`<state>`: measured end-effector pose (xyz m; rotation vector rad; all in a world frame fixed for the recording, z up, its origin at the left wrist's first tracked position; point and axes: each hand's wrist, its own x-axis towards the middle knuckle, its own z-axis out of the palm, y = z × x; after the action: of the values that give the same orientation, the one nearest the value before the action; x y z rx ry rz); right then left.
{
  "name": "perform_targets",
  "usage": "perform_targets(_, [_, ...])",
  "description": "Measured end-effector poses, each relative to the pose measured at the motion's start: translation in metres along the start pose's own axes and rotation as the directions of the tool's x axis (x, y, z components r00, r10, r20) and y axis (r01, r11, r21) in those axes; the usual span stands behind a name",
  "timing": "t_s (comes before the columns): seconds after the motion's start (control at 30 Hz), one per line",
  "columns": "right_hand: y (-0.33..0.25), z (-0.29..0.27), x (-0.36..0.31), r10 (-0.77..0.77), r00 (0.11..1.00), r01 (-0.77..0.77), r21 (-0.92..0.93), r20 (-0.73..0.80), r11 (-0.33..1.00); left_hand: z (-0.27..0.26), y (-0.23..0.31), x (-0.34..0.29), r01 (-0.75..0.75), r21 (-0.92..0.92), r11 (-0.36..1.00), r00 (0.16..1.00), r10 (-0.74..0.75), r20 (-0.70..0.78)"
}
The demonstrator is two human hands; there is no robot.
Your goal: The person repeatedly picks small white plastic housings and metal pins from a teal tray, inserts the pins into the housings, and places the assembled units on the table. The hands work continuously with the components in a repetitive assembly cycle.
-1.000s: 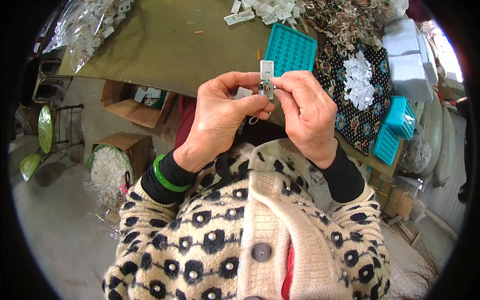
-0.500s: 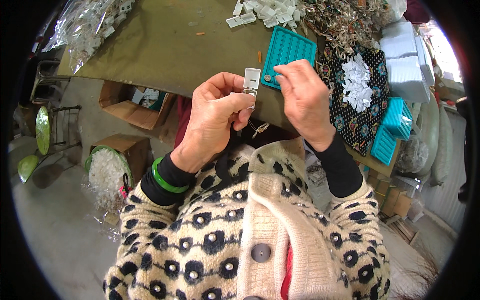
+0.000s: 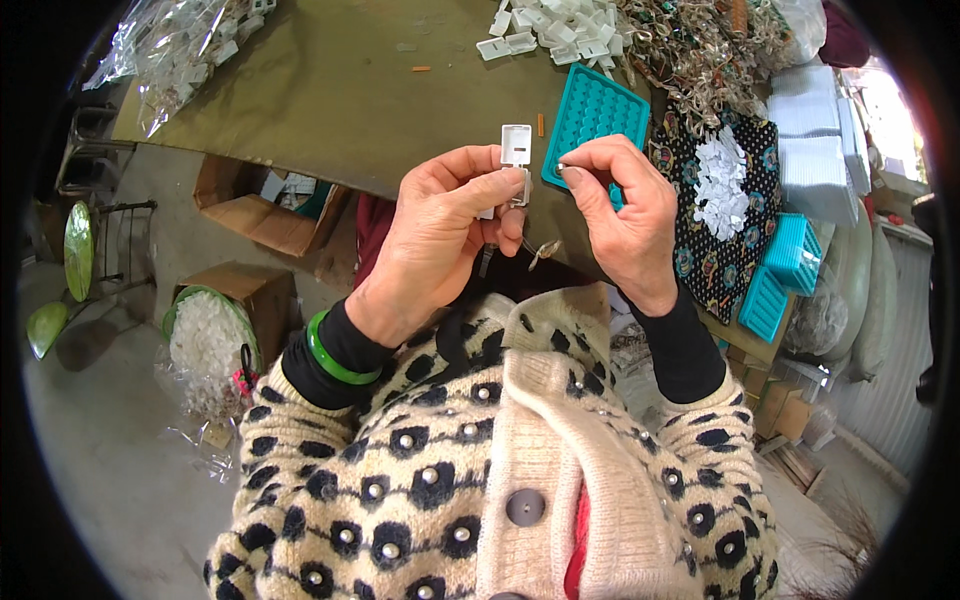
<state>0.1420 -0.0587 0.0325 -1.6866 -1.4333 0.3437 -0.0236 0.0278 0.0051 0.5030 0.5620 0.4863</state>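
Note:
My left hand [image 3: 430, 225] is closed round a small white plastic case [image 3: 516, 147], its hinged lid standing up past the fingertips. Thin wire with a clear tangled end [image 3: 543, 251] hangs below that hand. My right hand [image 3: 625, 210] pinches a small silvery piece [image 3: 562, 168], apparently a button cell, between thumb and forefinger. It is held just right of the case, over the near edge of a teal tray [image 3: 597, 105] with rows of round pits. The fingers partly hide both the lower half of the case and the piece.
White cases [image 3: 565, 28] lie piled at the far side, beside tangled wire bundles [image 3: 690, 50]. White slips [image 3: 720, 185] rest on a patterned dark cloth [image 3: 695, 262] at right, near more teal trays [image 3: 795, 252]. Bagged parts [image 3: 190, 60] sit at far left; a cardboard box [image 3: 262, 222] stands below.
My right hand has lifted slightly off the tray's near corner, where a round silvery piece lay, and now holds a silvery piece. The case has shifted slightly right; the view has moved a little.

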Motion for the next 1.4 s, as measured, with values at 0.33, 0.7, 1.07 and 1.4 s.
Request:
perform_targets(0.33, [-0.01, 0.003, 0.0, -0.218, 0.973, 0.21, -0.097, -0.078, 0.973, 0.006, -0.002, 0.001, -0.031, -0.084, 0.996, 0.989, 0.042, 0.141])
perform_targets(0.7, [-0.004, 0.001, 0.001, -0.398, 0.912, 0.377, -0.182, -0.098, 0.908, 0.005, -0.011, 0.005, -0.02, -0.157, 0.987, 0.984, 0.047, 0.172])
perform_targets(1.07, [-0.012, -0.02, -0.005, 0.276, 0.905, -0.424, 0.734, 0.323, 0.531, 0.02, -0.01, -0.004, -0.121, 0.013, 0.993, 0.984, 0.118, 0.135])
perform_targets(1.4, [-0.012, -0.025, -0.011, 0.309, 0.776, -0.605, 0.787, 0.55, 0.121, 0.029, -0.016, -0.011, -0.227, 0.076, 0.971, 0.958, 0.209, 0.197])
